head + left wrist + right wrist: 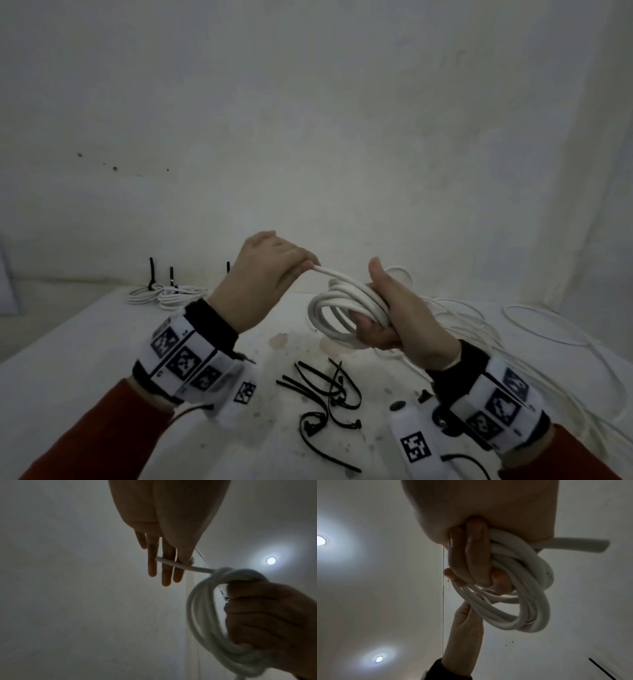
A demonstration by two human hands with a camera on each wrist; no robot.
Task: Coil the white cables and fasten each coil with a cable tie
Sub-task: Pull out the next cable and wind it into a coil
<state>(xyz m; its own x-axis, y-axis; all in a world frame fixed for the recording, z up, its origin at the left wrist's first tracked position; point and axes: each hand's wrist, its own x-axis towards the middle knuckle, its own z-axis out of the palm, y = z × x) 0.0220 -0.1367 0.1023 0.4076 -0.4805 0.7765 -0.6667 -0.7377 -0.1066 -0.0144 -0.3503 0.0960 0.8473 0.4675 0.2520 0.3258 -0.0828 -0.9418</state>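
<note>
A white cable coil [339,308] of several loops hangs above the table, and my right hand [394,315] grips it with fingers curled through the loops. In the right wrist view the coil [530,588] wraps round my right hand's fingers [471,554], and a short cable end [582,546] sticks out past the palm. My left hand [270,267] is up and to the left of the coil, pinching the cable's free end [180,565] between thumb and fingers [161,561]. Loose black cable ties [325,390] lie on the table below both hands.
Two tied coils [164,294] with upright black tie tails sit at the back left of the white table [85,359]. Loose white cables [496,329] sprawl across the right side. A white wall stands close behind.
</note>
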